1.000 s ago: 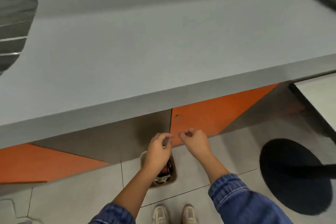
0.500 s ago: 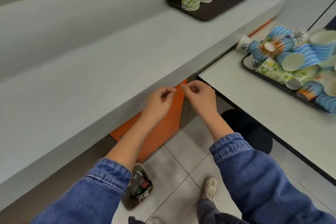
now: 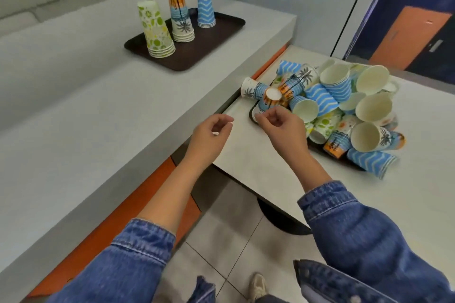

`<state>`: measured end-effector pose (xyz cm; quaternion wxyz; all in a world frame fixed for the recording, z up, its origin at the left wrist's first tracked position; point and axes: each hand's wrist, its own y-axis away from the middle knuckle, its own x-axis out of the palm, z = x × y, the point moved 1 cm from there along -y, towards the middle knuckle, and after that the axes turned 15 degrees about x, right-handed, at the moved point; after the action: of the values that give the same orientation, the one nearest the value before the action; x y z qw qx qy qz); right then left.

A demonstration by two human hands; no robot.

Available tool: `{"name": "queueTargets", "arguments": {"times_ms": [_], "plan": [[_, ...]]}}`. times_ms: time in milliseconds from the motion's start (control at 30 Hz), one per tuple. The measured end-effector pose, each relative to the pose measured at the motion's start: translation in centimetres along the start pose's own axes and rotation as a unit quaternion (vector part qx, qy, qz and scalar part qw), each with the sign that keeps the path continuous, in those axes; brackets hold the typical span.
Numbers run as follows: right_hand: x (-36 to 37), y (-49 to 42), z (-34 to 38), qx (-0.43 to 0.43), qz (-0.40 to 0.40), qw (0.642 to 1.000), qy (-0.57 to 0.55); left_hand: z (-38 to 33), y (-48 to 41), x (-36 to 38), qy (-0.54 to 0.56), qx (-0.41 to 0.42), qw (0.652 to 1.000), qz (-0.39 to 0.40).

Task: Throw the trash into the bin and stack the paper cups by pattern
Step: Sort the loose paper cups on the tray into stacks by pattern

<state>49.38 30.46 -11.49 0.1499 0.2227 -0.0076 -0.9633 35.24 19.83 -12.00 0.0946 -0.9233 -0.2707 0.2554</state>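
Observation:
A pile of loose paper cups (image 3: 342, 108) lies jumbled on a dark tray on the white table at the right. On the grey counter a brown tray (image 3: 197, 54) holds three upside-down stacks: green-dotted cups (image 3: 155, 29), palm-pattern cups (image 3: 181, 18) and blue zigzag cups (image 3: 205, 10). My right hand (image 3: 283, 130) hovers at the near left edge of the pile, fingers curled, holding nothing I can see. My left hand (image 3: 209, 138) hangs over the gap between counter and table, fingers loosely apart and empty. The bin is out of view.
The grey counter (image 3: 86, 130) runs along the left with orange panels below. The white table (image 3: 258, 170) stands to its right, with a tiled floor (image 3: 229, 251) and my shoe below. A brick wall is behind the counter.
My view swung up from the bin on the floor to the counter and table. Both hands rose from above the bin and moved right, the right hand reaching the cup pile.

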Motion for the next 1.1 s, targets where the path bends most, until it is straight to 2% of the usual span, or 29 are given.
{"name": "queueTargets", "arguments": {"times_ms": [233, 467, 733, 900, 1000, 1100], "plan": [[-4.7, -5.8, -0.8, 0.007, -0.060, 0.998, -0.023, -1.2, -7.2, 4.3, 0.026, 0.032, 0.999, 0.023], [-6.0, -11.0, 0.0, 0.000, -0.126, 0.991, -0.035, 0.6, -15.4, 5.1, 0.047, 0.049, 0.997, 0.047], [-7.8, -15.4, 0.9, 0.016, -0.235, 0.972, -0.006, 3.9, -24.4, 4.7, 0.009, 0.085, 0.987, 0.133], [-8.8, -15.8, -0.7, 0.036, -0.263, 0.964, 0.014, 5.3, -25.9, 7.0, 0.007, 0.079, 0.980, 0.181], [-9.8, -15.8, -1.6, 0.047, -0.274, 0.960, 0.027, 5.8, -26.3, 8.5, -0.047, 0.095, 0.971, 0.214], [-10.0, -16.0, -2.1, 0.032, -0.256, 0.964, 0.060, 6.2, -26.9, 9.8, -0.193, 0.159, 0.924, 0.288]]}}
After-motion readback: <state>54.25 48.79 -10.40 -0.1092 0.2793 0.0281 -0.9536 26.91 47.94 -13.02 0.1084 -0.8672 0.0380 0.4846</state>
